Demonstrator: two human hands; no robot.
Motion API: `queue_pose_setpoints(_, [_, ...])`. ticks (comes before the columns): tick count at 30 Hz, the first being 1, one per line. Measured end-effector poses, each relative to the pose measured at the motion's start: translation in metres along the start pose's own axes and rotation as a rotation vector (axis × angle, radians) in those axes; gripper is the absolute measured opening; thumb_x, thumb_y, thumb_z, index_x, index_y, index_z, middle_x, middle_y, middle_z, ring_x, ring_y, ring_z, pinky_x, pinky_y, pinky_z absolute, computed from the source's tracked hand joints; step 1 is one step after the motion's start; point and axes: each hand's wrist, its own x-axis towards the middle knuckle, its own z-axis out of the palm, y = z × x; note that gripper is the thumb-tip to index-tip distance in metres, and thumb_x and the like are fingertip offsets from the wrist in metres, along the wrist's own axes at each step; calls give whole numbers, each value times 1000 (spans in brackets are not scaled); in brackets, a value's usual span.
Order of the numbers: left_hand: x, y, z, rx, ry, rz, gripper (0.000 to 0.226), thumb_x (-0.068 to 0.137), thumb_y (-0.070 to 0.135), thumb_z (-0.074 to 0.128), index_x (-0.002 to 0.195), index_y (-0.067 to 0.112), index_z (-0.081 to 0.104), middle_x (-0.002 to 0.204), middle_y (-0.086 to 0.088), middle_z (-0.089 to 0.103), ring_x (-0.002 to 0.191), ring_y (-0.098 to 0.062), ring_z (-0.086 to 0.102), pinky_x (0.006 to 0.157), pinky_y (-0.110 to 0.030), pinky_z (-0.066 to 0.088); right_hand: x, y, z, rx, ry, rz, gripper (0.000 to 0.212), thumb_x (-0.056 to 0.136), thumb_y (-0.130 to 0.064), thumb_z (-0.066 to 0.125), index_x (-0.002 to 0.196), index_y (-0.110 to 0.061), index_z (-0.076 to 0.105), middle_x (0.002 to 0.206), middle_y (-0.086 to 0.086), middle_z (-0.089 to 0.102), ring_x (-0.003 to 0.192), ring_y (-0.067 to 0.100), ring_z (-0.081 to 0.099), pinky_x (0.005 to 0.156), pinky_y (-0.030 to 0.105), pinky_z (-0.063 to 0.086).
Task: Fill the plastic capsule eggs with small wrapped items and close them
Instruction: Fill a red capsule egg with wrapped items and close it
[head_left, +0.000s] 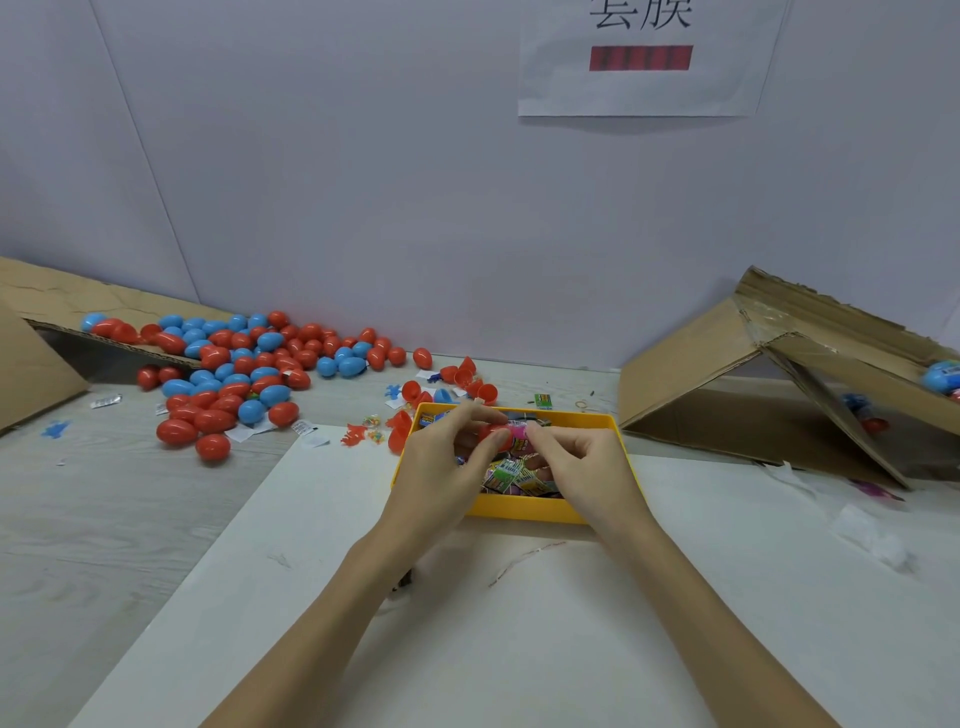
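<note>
**Red plastic egg half held over the yellow tray**

Red plastic made up the egg half (492, 432) at the middle of the frame, pinched between thumb and fingers of the left hand (447, 457). Touching its open end was a pink wrapped item (517, 431), which the right hand (576, 460) grasped with its fingertips. Whether the item was already partly inside the shell could not be told.

Both hands hovered just above a yellow tray (519, 506), which held a jumble of small wrapped items (511, 475) in green, pink and yellow. The tray rested at the far edge of a white sheet (467, 623) that covered the lower middle of the frame, over a pale wood-grain table (93, 519).

Just behind the tray, toward the wall, lay several loose red egg halves (470, 382) with open ends showing, and one blue half among them. A red half (400, 431) lay against the tray's left wall, near a small orange figure (354, 434).

In the left middle of the frame a large heap of closed red and blue eggs (244, 369) spilled from a tipped cardboard box (31, 332) onto the table. A few scraps of white paper and small blue bits lay scattered near it.

At the right edge a second cardboard box (727, 374) lay on its side, with a blue egg (943, 376) visible inside. On the wall at the upper right hung a paper sign (639, 57) with dark characters and a red bar.
</note>
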Motion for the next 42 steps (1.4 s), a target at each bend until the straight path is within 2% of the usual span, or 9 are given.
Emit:
queue_pose_setpoints(3, [1, 2, -1, -79, 5, -17, 26, 94, 27, 71, 120, 24, 71, 105, 16, 72, 93, 0, 69, 82, -20, 58, 0, 0, -2, 43, -27, -43, 22, 97, -34, 69, 108, -19, 81, 92, -9, 79, 88, 4, 73, 73, 20, 57])
queue_pose_setpoints(7, [3, 2, 0, -88, -11, -32, 38, 94, 20, 71, 132, 20, 66, 124, 1, 66, 97, -5, 70, 89, -28, 59, 0, -3, -8, 202, -67, -34, 17, 93, -24, 75, 108, -19, 80, 97, -5, 80, 89, 4, 74, 69, 15, 54])
queue_pose_setpoints(10, [2, 3, 1, -120, -8, -57, 38, 94, 20, 71, 132, 20, 65, 116, 7, 71, 97, -3, 70, 87, -26, 59, -1, -5, -11, 229, -121, -34, 22, 90, -20, 78, 112, -19, 78, 102, -5, 80, 98, 7, 75, 74, 16, 56])
queue_pose_setpoints(15, [2, 3, 0, -214, -6, -114, 26, 92, 21, 73, 118, 24, 67, 105, 10, 74, 93, -4, 72, 83, -25, 61, -1, -6, -10, 204, -84, -44, 27, 88, -21, 80, 114, -22, 76, 103, -8, 79, 102, 5, 73, 79, 19, 58])
queue_pose_setpoints(19, [3, 3, -1, -242, -5, -120, 25, 92, 24, 73, 117, 25, 70, 101, 11, 76, 91, -5, 73, 80, -23, 60, -2, -6, -9, 258, -77, -62, 23, 88, -19, 80, 109, -26, 78, 101, -6, 79, 101, 8, 74, 78, 18, 58])
queue_pose_setpoints(27, [3, 4, 1, -286, 17, -166, 21, 92, 27, 72, 113, 30, 71, 99, 14, 76, 90, -4, 74, 77, -18, 59, -4, -9, -8, 285, -95, -68, 22, 89, -16, 78, 106, -30, 80, 103, -2, 79, 102, 14, 75, 89, 30, 61])
queue_pose_setpoints(32, [4, 4, 0, -319, 16, -204, 29, 93, 26, 71, 120, 16, 73, 100, 7, 78, 91, -7, 74, 80, -20, 60, -4, -11, -9, 250, -81, -90, 22, 90, -16, 77, 108, -28, 79, 100, -8, 79, 100, 8, 74, 88, 26, 61])
queue_pose_setpoints(36, [4, 3, 0, -300, 13, -203, 29, 92, 25, 72, 120, 16, 73, 100, 9, 77, 91, -5, 74, 79, -19, 59, -5, -11, -8, 196, -89, -105, 24, 90, -19, 78, 112, -30, 79, 102, -11, 78, 101, 4, 72, 83, 19, 58])
queue_pose_setpoints(42, [3, 3, -2, -274, -11, -166, 33, 90, 26, 75, 122, 23, 71, 103, 10, 77, 94, -6, 74, 85, -28, 61, -5, -11, -8, 190, -105, -98, 25, 90, -18, 78, 110, -32, 78, 101, -12, 78, 100, 3, 73, 79, 16, 57])
